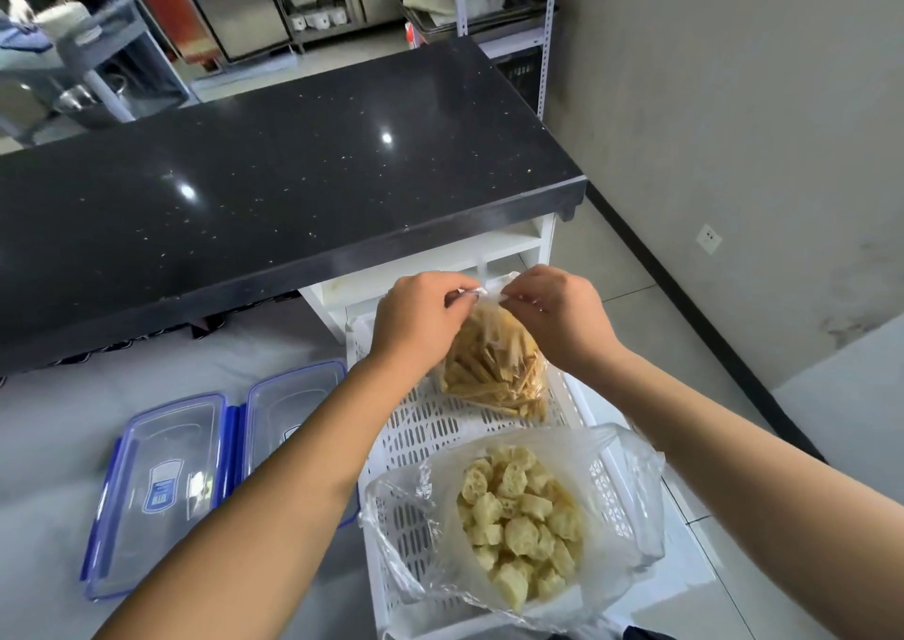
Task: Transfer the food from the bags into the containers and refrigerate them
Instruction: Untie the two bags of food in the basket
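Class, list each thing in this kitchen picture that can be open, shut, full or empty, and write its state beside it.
Stick bag: top gathered shut, full, standing in the crate.
Left grip: pinches its top.
Right grip: pinches its top.
Chunk bag: open, food still inside.
Near container: lid on, no food visible.
Far container: lid on, no food visible.
Crate: holds both bags.

A low grey surface (58, 424) carries two clear containers with blue clasps side by side, one nearer on the left (161, 488) and one farther on the right (288, 414), their long edges almost touching. Just to the right of them, a white perforated crate (430, 424) holds a bag of yellow strips (494, 370) at its far end and an open bag of pale chunks (523, 522) at its near end. A black speckled counter (293, 175) stands higher behind.
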`<state>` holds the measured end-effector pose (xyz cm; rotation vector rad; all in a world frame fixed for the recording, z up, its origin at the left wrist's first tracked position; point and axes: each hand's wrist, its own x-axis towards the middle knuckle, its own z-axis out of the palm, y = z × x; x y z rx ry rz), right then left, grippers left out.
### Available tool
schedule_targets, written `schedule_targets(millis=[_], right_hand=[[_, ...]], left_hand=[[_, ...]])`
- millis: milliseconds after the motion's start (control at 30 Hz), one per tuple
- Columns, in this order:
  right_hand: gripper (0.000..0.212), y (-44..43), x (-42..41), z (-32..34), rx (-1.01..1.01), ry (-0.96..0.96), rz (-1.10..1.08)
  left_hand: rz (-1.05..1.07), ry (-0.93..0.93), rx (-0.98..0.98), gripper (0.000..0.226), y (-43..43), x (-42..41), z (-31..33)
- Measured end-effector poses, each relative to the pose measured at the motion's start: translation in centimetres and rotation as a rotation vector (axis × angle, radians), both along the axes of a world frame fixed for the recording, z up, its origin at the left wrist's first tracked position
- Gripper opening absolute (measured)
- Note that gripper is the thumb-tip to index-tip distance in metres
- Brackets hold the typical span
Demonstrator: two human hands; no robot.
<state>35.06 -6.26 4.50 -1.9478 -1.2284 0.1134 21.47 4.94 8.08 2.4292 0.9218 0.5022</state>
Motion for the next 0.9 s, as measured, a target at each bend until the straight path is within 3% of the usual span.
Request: schedule_targets(millis=[333, 500, 667, 900], right_hand=[[0.005, 0.7, 0.8, 3.1, 0.164, 0.157, 0.068], [0.011, -0.1, 0.3, 0.7, 0.017, 0.284, 0.056], [0.005, -0.1, -0.6, 1.7, 0.089, 0.389, 0.105], [0.011, 0.3, 0.6, 4.5, 0.172, 0.264, 0.113]], left_hand=[[0.2, -0.492, -0.284, 0.018, 0.0, -4.5, 1.6], [0.268, -0.42, -0.445, 0.019, -0.7, -7.0, -1.0], [0.299, -0.448, -0.413, 0.01, -1.1, -7.5, -0.6], [0.276, -0.565, -0.325, 0.014, 0.1, -7.4, 2.6]])
